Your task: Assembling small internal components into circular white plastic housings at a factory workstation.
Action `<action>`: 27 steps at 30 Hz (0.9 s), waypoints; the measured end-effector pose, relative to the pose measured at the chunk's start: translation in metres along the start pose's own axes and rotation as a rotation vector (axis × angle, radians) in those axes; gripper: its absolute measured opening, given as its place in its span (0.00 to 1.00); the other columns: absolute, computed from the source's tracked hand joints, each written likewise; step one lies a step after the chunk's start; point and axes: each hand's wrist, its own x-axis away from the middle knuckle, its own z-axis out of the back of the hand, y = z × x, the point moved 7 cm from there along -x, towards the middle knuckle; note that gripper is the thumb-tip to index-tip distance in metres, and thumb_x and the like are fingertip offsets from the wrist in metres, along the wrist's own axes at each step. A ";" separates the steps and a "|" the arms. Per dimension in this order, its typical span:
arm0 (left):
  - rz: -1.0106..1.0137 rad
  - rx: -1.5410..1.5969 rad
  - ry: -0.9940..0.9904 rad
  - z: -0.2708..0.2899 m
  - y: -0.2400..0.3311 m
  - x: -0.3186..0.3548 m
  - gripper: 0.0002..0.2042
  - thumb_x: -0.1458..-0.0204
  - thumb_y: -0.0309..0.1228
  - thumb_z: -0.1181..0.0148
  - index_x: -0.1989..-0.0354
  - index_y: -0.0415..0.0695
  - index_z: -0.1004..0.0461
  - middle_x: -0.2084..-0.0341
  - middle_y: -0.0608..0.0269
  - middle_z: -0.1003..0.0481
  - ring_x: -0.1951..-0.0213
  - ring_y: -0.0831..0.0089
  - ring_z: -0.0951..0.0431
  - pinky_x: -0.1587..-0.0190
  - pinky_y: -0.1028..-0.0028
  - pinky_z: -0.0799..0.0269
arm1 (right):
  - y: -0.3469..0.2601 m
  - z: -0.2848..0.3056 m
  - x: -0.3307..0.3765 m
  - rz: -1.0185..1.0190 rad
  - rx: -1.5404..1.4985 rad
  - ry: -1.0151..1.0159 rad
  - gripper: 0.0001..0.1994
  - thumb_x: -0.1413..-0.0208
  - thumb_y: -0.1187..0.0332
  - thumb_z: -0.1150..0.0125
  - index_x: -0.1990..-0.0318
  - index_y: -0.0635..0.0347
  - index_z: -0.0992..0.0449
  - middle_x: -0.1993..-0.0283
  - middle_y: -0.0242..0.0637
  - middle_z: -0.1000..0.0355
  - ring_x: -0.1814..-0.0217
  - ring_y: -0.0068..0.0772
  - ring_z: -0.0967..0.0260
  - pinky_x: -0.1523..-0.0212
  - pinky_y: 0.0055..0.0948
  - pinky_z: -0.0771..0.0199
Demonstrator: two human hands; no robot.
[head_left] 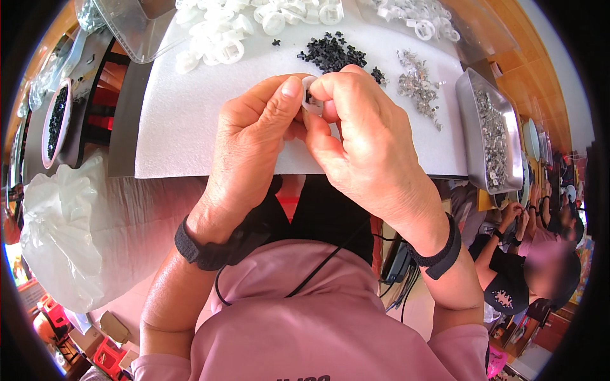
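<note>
Two hands meet over the white mat (190,127), near its front edge. The left hand (251,136) and right hand (359,136) both pinch one small white round part (311,101), w/ a tiny black piece (309,96) sitting at its centre; fingers are closed tight around it, thumbs almost touching. Behind them lies a pile of black pieces (332,54), further back a heap of white parts (222,38), to the right some loose metal clips (419,86) and a steel tray (467,108) w/ more clips. I think the black piece is being pressed into the white part. To do it well: keep the part steady w/ the left thumb, push straight, not tilted, and hold it low over the mat so a dropped piece is not lost.
</note>
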 end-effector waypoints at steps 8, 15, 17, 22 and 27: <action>-0.050 -0.099 -0.018 -0.001 0.001 0.002 0.18 0.37 0.39 0.50 0.53 0.35 0.26 0.68 0.65 0.23 0.64 0.82 0.27 0.61 0.79 0.29 | 0.000 0.000 0.003 0.044 -0.041 0.036 0.15 0.56 0.84 0.37 0.61 0.62 0.33 0.71 0.37 0.34 0.76 0.32 0.32 0.77 0.28 0.30; -0.069 -0.078 -0.026 -0.005 0.002 0.004 0.17 0.36 0.39 0.52 0.53 0.34 0.26 0.72 0.66 0.25 0.70 0.81 0.27 0.65 0.79 0.29 | 0.006 0.019 0.001 -0.041 -0.146 -0.009 0.14 0.51 0.79 0.37 0.56 0.64 0.29 0.76 0.29 0.37 0.81 0.16 0.40 0.79 0.18 0.37; -0.071 -0.056 -0.048 -0.006 0.003 0.005 0.17 0.36 0.38 0.52 0.53 0.35 0.27 0.73 0.66 0.25 0.72 0.80 0.27 0.65 0.79 0.29 | 0.009 0.016 -0.002 -0.049 -0.138 -0.062 0.14 0.50 0.79 0.37 0.56 0.64 0.29 0.75 0.30 0.35 0.80 0.16 0.39 0.78 0.18 0.36; -0.074 -0.091 -0.055 -0.007 0.004 0.005 0.17 0.35 0.38 0.54 0.54 0.35 0.27 0.72 0.65 0.25 0.72 0.81 0.26 0.66 0.80 0.29 | 0.013 0.007 -0.005 -0.063 -0.113 -0.154 0.11 0.48 0.78 0.39 0.57 0.64 0.30 0.74 0.32 0.32 0.78 0.18 0.34 0.77 0.19 0.33; -0.069 -0.117 -0.045 -0.005 0.004 0.006 0.18 0.35 0.39 0.54 0.54 0.35 0.26 0.73 0.66 0.25 0.72 0.81 0.27 0.66 0.81 0.29 | 0.016 0.001 -0.004 -0.107 -0.155 -0.181 0.07 0.47 0.78 0.40 0.62 0.65 0.31 0.75 0.34 0.30 0.76 0.20 0.30 0.75 0.22 0.30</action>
